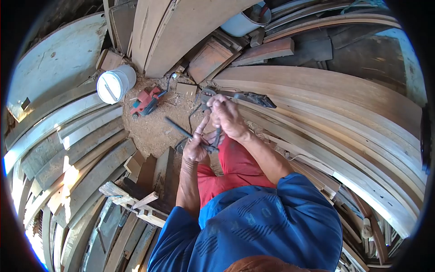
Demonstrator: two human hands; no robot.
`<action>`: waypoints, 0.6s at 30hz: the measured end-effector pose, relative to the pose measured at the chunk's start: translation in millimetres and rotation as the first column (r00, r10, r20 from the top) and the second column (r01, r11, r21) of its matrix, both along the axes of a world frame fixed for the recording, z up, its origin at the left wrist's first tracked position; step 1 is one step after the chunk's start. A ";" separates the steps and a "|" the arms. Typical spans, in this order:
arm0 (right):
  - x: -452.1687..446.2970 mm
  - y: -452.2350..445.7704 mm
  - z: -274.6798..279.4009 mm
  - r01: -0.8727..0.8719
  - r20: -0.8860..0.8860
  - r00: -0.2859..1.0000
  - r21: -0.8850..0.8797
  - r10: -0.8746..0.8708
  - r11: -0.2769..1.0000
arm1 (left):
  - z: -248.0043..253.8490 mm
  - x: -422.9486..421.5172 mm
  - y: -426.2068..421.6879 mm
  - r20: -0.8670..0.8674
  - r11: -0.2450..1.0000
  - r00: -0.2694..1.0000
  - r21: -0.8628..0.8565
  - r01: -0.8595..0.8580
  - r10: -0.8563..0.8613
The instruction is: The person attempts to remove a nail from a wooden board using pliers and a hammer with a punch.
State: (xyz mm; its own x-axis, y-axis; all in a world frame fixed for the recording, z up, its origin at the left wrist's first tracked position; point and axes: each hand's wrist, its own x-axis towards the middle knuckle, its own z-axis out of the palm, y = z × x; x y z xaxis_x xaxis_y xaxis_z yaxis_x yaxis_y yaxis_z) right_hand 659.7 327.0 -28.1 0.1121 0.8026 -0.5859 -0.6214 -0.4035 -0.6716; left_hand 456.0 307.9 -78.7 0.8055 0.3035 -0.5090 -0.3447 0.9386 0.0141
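Observation:
My left hand [196,146] is closed around a dark, thin rod [178,127] that slants up and to the left past the fingers. What kind of tool or part it is I cannot make out. Close beside it, my right hand [228,119] is curled with the fingers bent in, above my knee. A short dark piece [218,136] shows just under that hand, but its grip is blurred. Right behind the right hand lies a dark power tool with a roundish grey head [208,94] and a black body [254,99].
A red and teal power tool [148,100] lies on the sawdust-covered floor [156,129]. Near it stands a white bucket [128,78]. Long planks [317,88] are stacked on the right, boards [88,149] on the left. Another bucket [240,25] sits at the back.

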 end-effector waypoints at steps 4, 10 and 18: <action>9.8 37.3 -28.7 -0.370 0.560 0.797 0.155 0.227 0.916 | -18.8 -12.9 0.4 -0.293 0.936 0.910 0.105 0.336 -0.294; 244.1 170.0 -119.9 0.361 0.975 -0.053 -0.184 0.217 0.914 | -19.5 -12.2 -32.6 -0.850 0.798 0.503 0.192 0.571 -0.156; 377.9 195.2 -194.5 -0.033 0.660 -0.525 -0.647 0.538 0.762 | -37.3 -113.6 -144.3 -0.905 0.816 0.254 -0.151 0.558 -0.341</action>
State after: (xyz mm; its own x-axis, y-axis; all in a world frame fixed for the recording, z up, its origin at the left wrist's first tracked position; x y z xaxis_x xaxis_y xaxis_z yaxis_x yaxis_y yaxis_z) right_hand 1037.6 522.2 -222.5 0.4129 0.8835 -0.2211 0.9107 -0.3986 0.1082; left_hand 342.3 163.6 -116.0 -0.0279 0.2102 -0.9773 0.4474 0.8769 0.1758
